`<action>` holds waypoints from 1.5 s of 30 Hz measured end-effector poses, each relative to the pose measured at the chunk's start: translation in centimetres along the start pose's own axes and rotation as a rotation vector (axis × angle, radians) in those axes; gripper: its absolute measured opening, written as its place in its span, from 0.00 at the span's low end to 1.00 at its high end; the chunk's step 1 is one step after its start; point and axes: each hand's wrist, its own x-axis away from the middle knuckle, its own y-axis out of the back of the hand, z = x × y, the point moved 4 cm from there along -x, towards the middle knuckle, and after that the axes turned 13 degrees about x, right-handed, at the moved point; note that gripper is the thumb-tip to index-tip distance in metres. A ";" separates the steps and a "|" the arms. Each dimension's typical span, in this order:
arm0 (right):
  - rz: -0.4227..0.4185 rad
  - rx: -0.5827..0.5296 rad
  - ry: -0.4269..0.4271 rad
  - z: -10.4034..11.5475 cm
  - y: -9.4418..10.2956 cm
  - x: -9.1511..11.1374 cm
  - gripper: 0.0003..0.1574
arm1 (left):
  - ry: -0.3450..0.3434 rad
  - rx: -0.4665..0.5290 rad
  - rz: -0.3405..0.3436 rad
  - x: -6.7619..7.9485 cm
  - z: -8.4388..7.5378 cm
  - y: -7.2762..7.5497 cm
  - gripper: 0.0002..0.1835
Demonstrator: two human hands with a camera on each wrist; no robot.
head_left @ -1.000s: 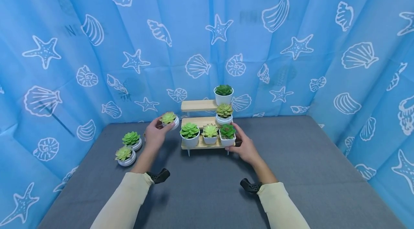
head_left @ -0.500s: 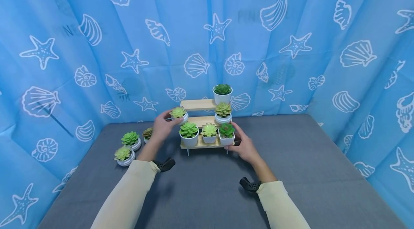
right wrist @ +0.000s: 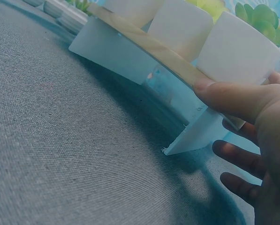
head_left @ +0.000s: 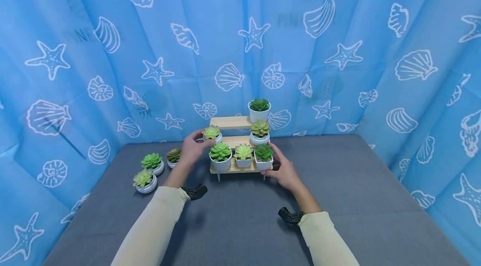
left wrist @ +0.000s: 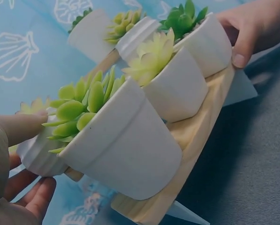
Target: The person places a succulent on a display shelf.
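My left hand (head_left: 191, 149) holds a small potted succulent (head_left: 211, 132) with pale green leaves and a ridged white pot, at the left end of the middle shelf. In the left wrist view its pot (left wrist: 40, 152) sits between thumb and fingers, partly behind a larger potted succulent (left wrist: 125, 145). My right hand (head_left: 285, 172) grips the right end of the bottom shelf of a three-tier wooden plant stand (head_left: 231, 122). In the right wrist view the thumb (right wrist: 233, 99) lies on the shelf's front edge, under a square white pot (right wrist: 240, 49).
Three potted succulents stand on the grey cloth at left: a green one (head_left: 152, 161), a pale one (head_left: 143, 179) and a brownish one (head_left: 173, 155). Others fill the bottom shelf and the right ends of the upper shelves. A blue shell-print curtain (head_left: 240, 49) hangs behind.
My left hand has carried the pale succulent rightward from beside the stand to the left end of the middle shelf. The right hand stays at the stand's right end.
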 end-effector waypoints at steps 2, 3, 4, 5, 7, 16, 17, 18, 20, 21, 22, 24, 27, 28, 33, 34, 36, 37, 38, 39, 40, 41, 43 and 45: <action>0.000 -0.001 0.003 0.1 0.0 0.0 0.60 | 0.007 0.035 -0.019 0.2 0.0 0.1 0.36; 0.000 0.000 0.007 0.1 0.0 0.0 0.60 | 0.006 0.056 -0.032 0.3 0.1 0.1 0.35; -0.001 0.001 0.011 0.2 0.1 0.1 0.60 | 0.002 0.079 -0.046 0.4 0.1 0.2 0.33; -0.001 0.001 0.012 0.2 0.1 0.1 0.60 | -0.003 0.095 -0.061 0.5 0.0 0.3 0.32; -0.001 -0.003 0.011 0.3 0.1 0.1 0.60 | -0.015 0.116 -0.092 0.6 0.0 0.4 0.28; -0.005 -0.003 0.002 -0.1 -0.1 0.0 0.61 | -0.036 0.141 -0.091 1.0 0.6 0.3 0.20; -0.006 -0.001 0.003 -0.1 -0.1 0.0 0.61 | -0.043 0.153 -0.081 1.0 0.7 0.3 0.20; -0.007 -0.001 0.003 -0.1 -0.1 0.0 0.61 | -0.050 0.157 -0.072 1.0 0.8 0.3 0.20; -0.009 -0.002 0.008 -0.1 -0.2 0.1 0.61 | -0.063 0.151 -0.053 1.1 0.9 0.2 0.19; -0.009 -0.002 0.010 0.0 -0.2 0.1 0.61 | -0.069 0.141 -0.046 1.1 1.0 0.1 0.19; -0.011 -0.006 0.009 0.0 -0.2 0.1 0.61 | -0.075 0.133 -0.038 1.1 1.0 0.0 0.20; -0.011 -0.010 0.008 0.0 -0.2 0.1 0.61 | -0.085 0.115 -0.022 1.2 0.9 -0.1 0.20; -0.011 -0.008 0.004 0.1 -0.1 0.1 0.61 | -0.096 0.102 0.003 1.3 0.7 -0.4 0.19; -0.011 -0.011 0.001 0.1 0.0 0.1 0.61 | -0.099 0.097 0.010 1.3 0.7 -0.4 0.19; -0.008 -0.021 -0.002 0.3 0.0 0.1 0.61 | -0.107 0.059 0.048 1.3 0.4 -0.8 0.20; -0.008 -0.022 -0.002 0.3 0.0 0.1 0.61 | -0.109 0.051 0.056 1.4 0.3 -0.9 0.20; -0.008 -0.021 -0.002 0.3 0.0 0.1 0.61 | -0.118 0.032 0.073 1.4 0.2 -1.1 0.20; -0.006 -0.018 -0.002 0.3 0.0 0.1 0.61 | -0.126 0.018 0.083 1.4 0.2 -1.2 0.20; -0.005 -0.018 -0.006 0.3 0.0 0.1 0.61 | -0.132 0.011 0.090 1.4 0.2 -1.3 0.19; -0.006 -0.018 -0.009 0.2 0.0 0.1 0.61 | -0.142 0.002 0.098 1.5 0.2 -1.3 0.19; -0.005 -0.016 -0.009 0.2 0.0 0.1 0.61 | -0.148 -0.006 0.101 1.5 0.1 -1.4 0.19; -0.005 -0.015 -0.006 0.2 0.0 0.1 0.61 | -0.157 -0.014 0.108 1.6 0.1 -1.5 0.18; -0.005 -0.013 0.002 0.2 0.0 0.1 0.61 | -0.171 -0.025 0.121 1.6 -0.1 -1.6 0.18; 0.001 -0.015 0.007 0.8 0.2 0.3 0.61 | -0.175 -0.042 0.131 1.7 -0.2 -1.7 0.19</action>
